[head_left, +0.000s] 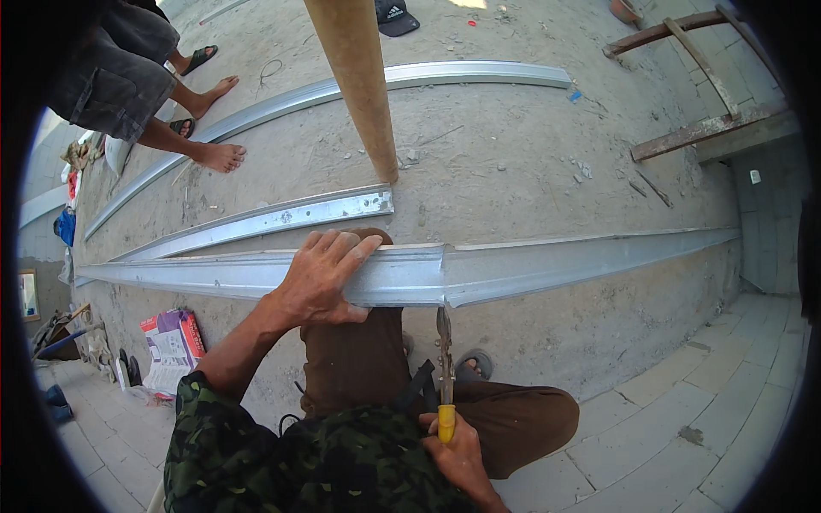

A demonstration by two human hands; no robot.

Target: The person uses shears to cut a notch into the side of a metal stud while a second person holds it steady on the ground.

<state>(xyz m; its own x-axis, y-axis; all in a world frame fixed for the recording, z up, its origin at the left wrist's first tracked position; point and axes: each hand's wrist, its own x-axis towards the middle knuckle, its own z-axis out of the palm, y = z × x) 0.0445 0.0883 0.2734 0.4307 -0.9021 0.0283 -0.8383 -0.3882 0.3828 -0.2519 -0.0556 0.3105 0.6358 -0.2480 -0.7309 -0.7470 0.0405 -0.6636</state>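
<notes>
My left hand (325, 278) is closed over a long silver metal channel (564, 256) lying crosswise above my brown-clad knee, thumb below and fingers over the top edge. A cut or seam crosses the channel just right of this hand, where its profile changes. My right hand (457, 453), low in the view, grips metal snips (445, 368) by the yellow handle, their jaws pointing up at the channel's lower edge by that line; whether they touch it I cannot tell. A shorter perforated channel (299, 212) lies just beyond.
A round tan post (351, 85) rises ahead, with another long channel (462, 73) behind it. A barefoot person (128, 94) is at upper left. A wooden ladder-like frame (684, 137) is at upper right, a black cap (395, 19) at top, a printed sack (171, 350) at lower left.
</notes>
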